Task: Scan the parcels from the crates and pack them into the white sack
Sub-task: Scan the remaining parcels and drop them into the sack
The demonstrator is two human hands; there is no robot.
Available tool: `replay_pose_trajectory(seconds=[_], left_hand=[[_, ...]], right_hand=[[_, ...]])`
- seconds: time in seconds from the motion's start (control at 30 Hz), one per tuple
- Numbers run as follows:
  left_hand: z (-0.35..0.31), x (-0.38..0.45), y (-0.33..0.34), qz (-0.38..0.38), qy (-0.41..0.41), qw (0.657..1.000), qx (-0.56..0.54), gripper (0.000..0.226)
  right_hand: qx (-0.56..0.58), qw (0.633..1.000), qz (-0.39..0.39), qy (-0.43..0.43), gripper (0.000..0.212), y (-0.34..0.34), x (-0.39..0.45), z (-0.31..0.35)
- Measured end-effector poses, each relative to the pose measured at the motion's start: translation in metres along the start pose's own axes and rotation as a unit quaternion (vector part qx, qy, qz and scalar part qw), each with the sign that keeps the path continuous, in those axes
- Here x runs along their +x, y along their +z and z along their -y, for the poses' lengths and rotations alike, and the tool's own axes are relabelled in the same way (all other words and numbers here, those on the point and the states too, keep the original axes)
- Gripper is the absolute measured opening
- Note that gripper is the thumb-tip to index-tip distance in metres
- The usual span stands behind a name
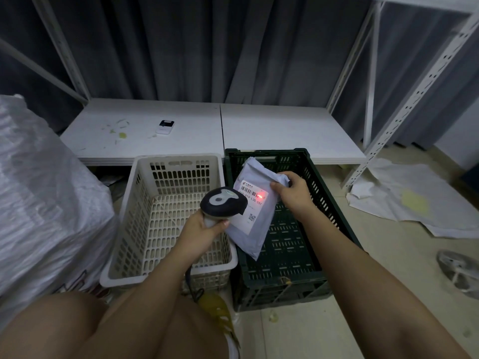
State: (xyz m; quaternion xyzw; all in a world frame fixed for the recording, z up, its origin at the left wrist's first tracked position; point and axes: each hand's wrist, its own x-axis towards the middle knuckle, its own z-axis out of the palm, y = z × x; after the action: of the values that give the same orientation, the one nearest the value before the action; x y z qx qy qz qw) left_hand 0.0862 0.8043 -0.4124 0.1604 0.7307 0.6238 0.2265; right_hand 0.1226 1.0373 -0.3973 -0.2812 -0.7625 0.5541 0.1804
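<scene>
Parcel (pixel 255 208) held above green crate (pixel 290 257), label up, red beam on barcode | right hand (pixel 291 191) pinching top corner | left hand (pixel 199 229) wrapped round scanner (pixel 223 203) | judged light, soft, slippery poly mailer; best gripped at edge | white sack (pixel 39 190) left.

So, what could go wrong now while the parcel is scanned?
The red scan light sits at the barcode's right end, so the read may fail. The right hand pinches only the top corner of the parcel, which could slip into the green crate. The scanner covers part of the label.
</scene>
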Motion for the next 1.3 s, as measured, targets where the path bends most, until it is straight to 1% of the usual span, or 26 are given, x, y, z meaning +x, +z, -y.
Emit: replay_pose_trajectory(seconds=[0.13,0.27,0.37,0.4,0.43,0.53,0.6,0.77,0.97,1.07,1.13,1.2,1.3], left_hand=[[0.001,0.002,-0.002,-0.009,-0.012,1.000,-0.015,0.026],[0.003,0.001,-0.003,-0.028,-0.016,0.999,-0.035,0.030],[-0.007,-0.004,-0.007,-0.059,0.003,0.997,-0.040,0.035],[-0.013,-0.006,-0.009,-0.073,0.013,0.996,-0.043,0.035],[-0.020,-0.009,-0.013,-0.090,0.023,0.995,-0.043,0.034],[-0.045,-0.018,-0.029,-0.143,0.059,0.987,-0.032,0.030],[-0.068,-0.029,-0.042,-0.169,0.084,0.982,-0.024,0.032],[-0.124,-0.066,-0.088,-0.229,0.148,0.962,-0.006,0.034],[-0.171,-0.133,-0.155,-0.317,0.190,0.929,0.023,0.025],[-0.184,-0.173,-0.189,-0.368,0.210,0.905,0.042,0.021],[-0.189,-0.198,-0.212,-0.397,0.207,0.893,0.051,0.022],[-0.190,-0.222,-0.232,-0.421,0.204,0.883,0.043,0.025],[-0.191,-0.252,-0.258,-0.471,0.205,0.857,0.036,0.027]], right_hand=[[0.006,1.000,-0.008,-0.003,0.008,0.002,-0.002,0.005],[0.017,0.999,-0.044,-0.007,0.007,0.005,-0.009,0.015],[0.037,0.997,-0.061,0.001,0.010,0.010,-0.021,0.028],[0.041,0.997,-0.064,0.001,0.008,0.011,-0.025,0.034],[0.043,0.997,-0.067,-0.007,0.004,0.013,-0.030,0.041],[0.065,0.995,-0.068,-0.045,0.015,0.019,-0.044,0.071],[0.074,0.993,-0.063,-0.073,0.016,0.023,-0.054,0.096],[0.117,0.983,-0.036,-0.140,0.011,0.041,-0.083,0.165],[0.170,0.954,0.018,-0.248,0.009,0.084,-0.133,0.257],[0.188,0.937,0.069,-0.285,0.009,0.114,-0.162,0.295],[0.211,0.926,0.098,-0.299,0.011,0.135,-0.178,0.315],[0.231,0.915,0.113,-0.311,0.010,0.155,-0.192,0.331],[0.271,0.899,0.118,-0.322,0.012,0.182,-0.210,0.351]])
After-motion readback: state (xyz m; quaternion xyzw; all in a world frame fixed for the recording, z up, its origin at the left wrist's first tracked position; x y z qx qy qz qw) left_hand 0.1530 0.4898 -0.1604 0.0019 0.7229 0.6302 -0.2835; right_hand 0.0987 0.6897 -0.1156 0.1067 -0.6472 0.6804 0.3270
